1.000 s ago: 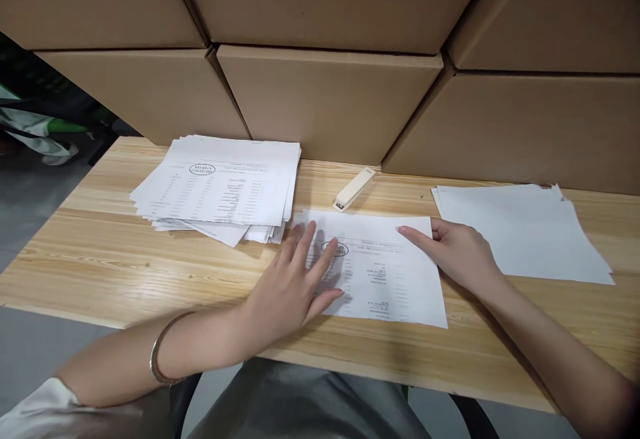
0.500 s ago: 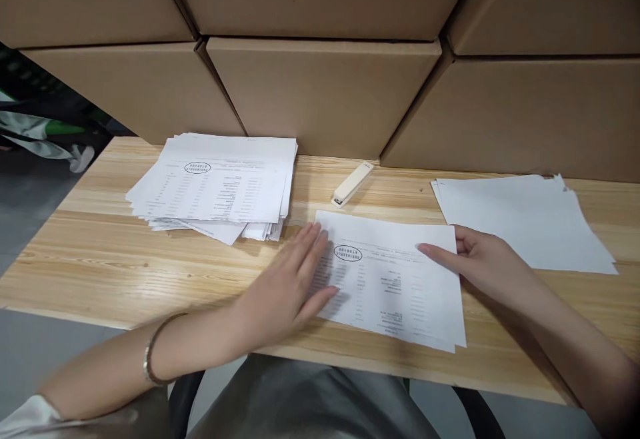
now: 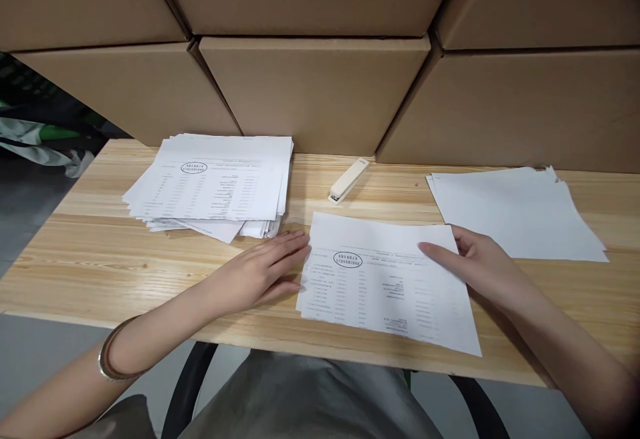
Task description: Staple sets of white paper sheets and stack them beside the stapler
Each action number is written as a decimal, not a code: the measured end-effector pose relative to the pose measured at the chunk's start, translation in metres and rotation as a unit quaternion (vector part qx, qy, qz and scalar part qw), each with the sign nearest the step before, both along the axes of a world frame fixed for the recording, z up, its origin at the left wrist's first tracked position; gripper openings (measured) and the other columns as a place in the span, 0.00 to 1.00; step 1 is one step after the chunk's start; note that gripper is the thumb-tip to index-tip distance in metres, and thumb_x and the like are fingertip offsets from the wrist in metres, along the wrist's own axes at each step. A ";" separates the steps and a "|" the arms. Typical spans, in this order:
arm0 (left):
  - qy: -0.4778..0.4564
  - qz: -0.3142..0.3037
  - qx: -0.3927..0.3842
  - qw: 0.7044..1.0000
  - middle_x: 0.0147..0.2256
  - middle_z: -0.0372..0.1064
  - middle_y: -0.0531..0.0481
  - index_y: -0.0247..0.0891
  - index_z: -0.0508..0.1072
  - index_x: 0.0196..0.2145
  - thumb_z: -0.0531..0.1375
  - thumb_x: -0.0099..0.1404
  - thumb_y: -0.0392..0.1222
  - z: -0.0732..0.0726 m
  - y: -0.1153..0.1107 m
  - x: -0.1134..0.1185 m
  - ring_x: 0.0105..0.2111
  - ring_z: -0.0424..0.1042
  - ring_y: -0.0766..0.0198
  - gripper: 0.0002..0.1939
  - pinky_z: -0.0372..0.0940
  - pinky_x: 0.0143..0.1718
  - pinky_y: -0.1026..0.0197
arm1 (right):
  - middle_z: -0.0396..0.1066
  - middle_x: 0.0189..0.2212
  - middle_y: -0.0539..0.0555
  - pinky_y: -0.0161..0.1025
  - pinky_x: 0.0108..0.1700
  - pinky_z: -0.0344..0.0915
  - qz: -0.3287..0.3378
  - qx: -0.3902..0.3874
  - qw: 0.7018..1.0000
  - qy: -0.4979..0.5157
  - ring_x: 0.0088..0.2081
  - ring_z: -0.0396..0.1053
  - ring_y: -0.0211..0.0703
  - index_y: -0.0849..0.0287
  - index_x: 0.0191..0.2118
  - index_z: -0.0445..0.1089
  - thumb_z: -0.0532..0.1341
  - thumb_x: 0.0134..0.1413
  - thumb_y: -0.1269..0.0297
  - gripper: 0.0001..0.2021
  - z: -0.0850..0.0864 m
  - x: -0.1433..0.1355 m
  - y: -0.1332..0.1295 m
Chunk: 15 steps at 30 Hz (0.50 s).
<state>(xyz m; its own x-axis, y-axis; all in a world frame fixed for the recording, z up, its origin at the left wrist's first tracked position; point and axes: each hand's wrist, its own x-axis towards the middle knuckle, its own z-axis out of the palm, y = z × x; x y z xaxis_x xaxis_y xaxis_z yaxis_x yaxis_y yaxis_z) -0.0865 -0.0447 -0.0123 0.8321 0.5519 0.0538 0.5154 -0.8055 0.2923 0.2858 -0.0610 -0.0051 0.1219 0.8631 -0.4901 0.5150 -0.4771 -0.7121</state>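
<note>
Printed sheets of paper (image 3: 380, 292) with an oval stamp lie at the table's front, one slightly offset under another. My right hand (image 3: 470, 259) grips their right edge, thumb on top and fingers beneath. Against their left edge rests my left hand (image 3: 270, 269), its fingers stretched out and holding nothing. Just behind the sheets lies a cream stapler (image 3: 349, 180), slanted. A thick, uneven stack of printed papers (image 3: 215, 186) sits to the left, its top sheet bearing a similar oval stamp. On the right are several blank-looking white sheets (image 3: 515, 216).
Large cardboard boxes (image 3: 315, 92) are stacked along the back of the wooden table (image 3: 100, 252). Black curved chair arms (image 3: 187, 386) show below the front edge. Blurred white and green items (image 3: 45, 136) are at the far left.
My left hand has slid left off the top of the printed sheets to their left edge. The sheets have shifted a little and their lower edges have fanned differently. My right hand keeps its grip.
</note>
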 end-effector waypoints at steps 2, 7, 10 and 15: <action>0.007 0.005 -0.013 1.000 0.66 0.57 0.39 0.33 0.57 0.66 0.55 0.72 0.49 0.002 0.001 0.000 0.66 0.56 0.53 0.30 0.62 0.64 0.50 | 0.79 0.39 0.55 0.43 0.38 0.67 -0.014 0.003 1.000 0.006 0.41 0.76 0.54 0.57 0.43 0.72 0.65 0.48 0.45 0.22 -0.003 -0.001 -0.002; 0.016 0.000 -0.017 1.000 0.67 0.54 0.42 0.36 0.56 0.67 0.54 0.73 0.48 0.004 0.002 -0.001 0.68 0.53 0.54 0.29 0.59 0.65 0.50 | 0.79 0.38 0.55 0.45 0.37 0.68 -0.026 0.007 1.000 0.002 0.40 0.76 0.56 0.56 0.41 0.73 0.66 0.46 0.43 0.23 -0.009 -0.001 -0.004; 0.007 0.000 -0.017 1.000 0.67 0.55 0.43 0.37 0.56 0.67 0.54 0.73 0.47 0.004 0.002 -0.001 0.68 0.53 0.54 0.29 0.58 0.66 0.49 | 0.79 0.37 0.55 0.44 0.37 0.68 -0.029 0.006 1.000 0.010 0.39 0.76 0.56 0.56 0.41 0.73 0.66 0.45 0.43 0.23 -0.009 0.000 -0.004; -0.015 -0.009 -0.017 1.000 0.66 0.56 0.42 0.36 0.62 0.65 0.55 0.72 0.45 0.004 0.003 -0.002 0.67 0.54 0.53 0.26 0.59 0.65 0.50 | 0.79 0.37 0.55 0.41 0.36 0.70 -0.015 -0.008 0.999 0.037 0.38 0.77 0.52 0.56 0.38 0.75 0.68 0.43 0.44 0.22 -0.002 0.000 -0.001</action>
